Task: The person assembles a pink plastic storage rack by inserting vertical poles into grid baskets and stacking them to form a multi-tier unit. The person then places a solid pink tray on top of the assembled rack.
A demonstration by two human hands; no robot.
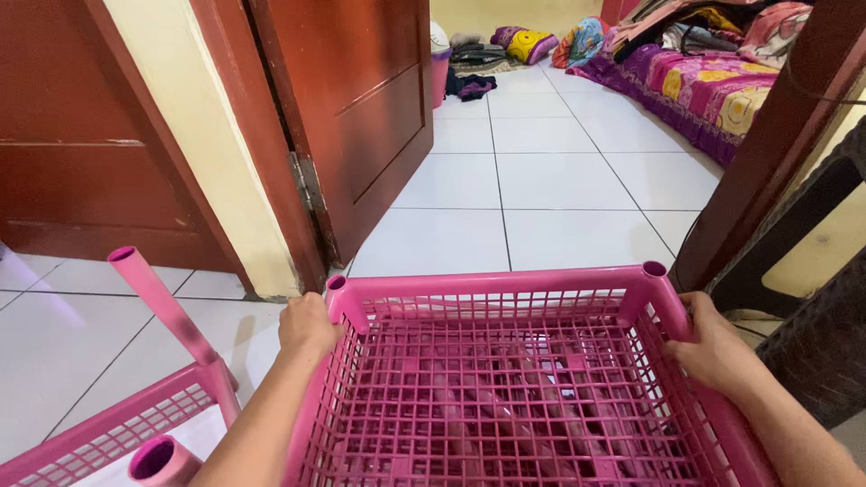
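I hold a pink plastic mesh basket tray [487, 284] in front of me, level, at a doorway. My left hand [307, 326] grips its left rim near the far left corner socket. My right hand [717, 344] grips the right rim near the far right corner socket. Through the mesh bottom I make out several pink tubes lying under or in it. A second pink mesh tray [108, 424] with a pink tube leg [162, 302] stuck in its corner stands low on the left. Another pink tube end [155, 460] shows at the bottom edge.
A red-brown wooden door [361, 108] stands open ahead on the left, its frame post [776, 135] on the right. White floor tiles [541, 180] lead into a room with a purple patterned mattress [704, 86] and clothes. A dark woven chair [821, 334] is at my right.
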